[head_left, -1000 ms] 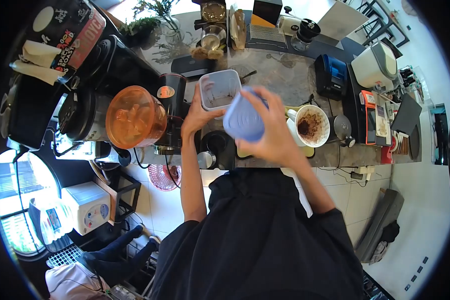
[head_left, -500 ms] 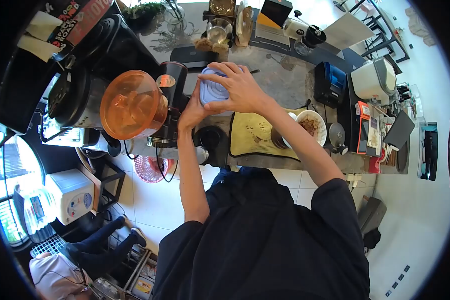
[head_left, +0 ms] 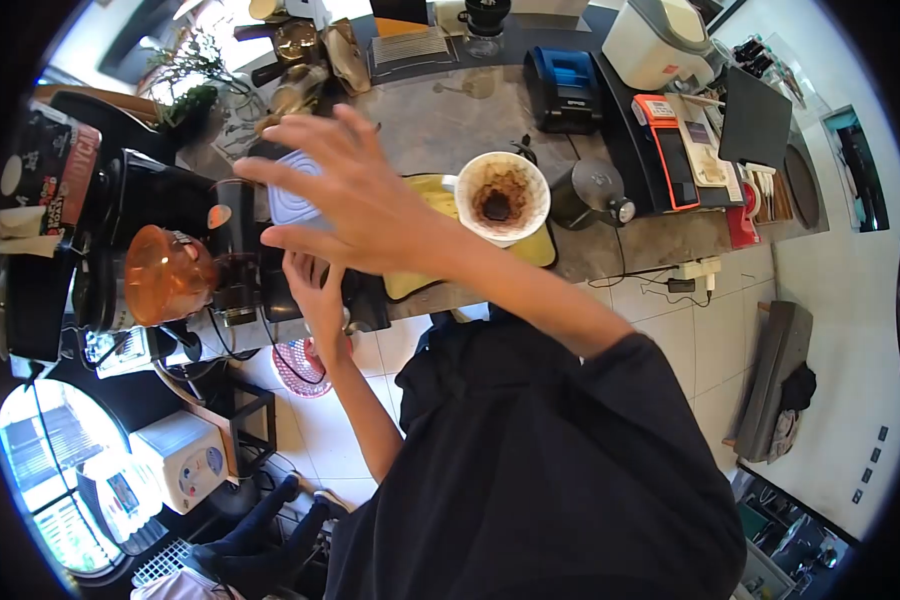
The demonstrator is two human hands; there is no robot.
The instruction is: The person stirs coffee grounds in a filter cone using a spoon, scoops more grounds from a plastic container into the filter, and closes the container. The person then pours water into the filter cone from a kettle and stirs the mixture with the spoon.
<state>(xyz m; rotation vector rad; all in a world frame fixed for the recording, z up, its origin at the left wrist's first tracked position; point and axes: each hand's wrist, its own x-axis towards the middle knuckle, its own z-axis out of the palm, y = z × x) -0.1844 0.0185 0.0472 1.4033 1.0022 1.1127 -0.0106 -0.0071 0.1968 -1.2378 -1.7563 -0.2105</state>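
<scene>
A round container with a ribbed lilac-blue lid (head_left: 292,200) is on the counter side in front of me, partly covered by my right hand (head_left: 355,195). That hand has its fingers spread and reaches over the lid, slightly smeared by motion; whether it touches the lid I cannot tell. Just below, my left hand (head_left: 316,290) has loosely bent fingers with a gap between them and nothing visible in it. To the right, a white dripper (head_left: 531,196) holds a brown-stained paper filter (head_left: 500,182) above a yellow-green mat (head_left: 415,282).
A grinder's orange hopper (head_left: 165,275) stands at the left. Right of the dripper are a dark lidded pot (head_left: 582,195), a blue-black printer (head_left: 568,90) and an orange card terminal (head_left: 670,150). Another person's legs (head_left: 260,530) show at lower left.
Both hands were holding the lidded container; now the right hand's fingers are spread above it and the left hand is lower, apart from the lid. My view has turned right.
</scene>
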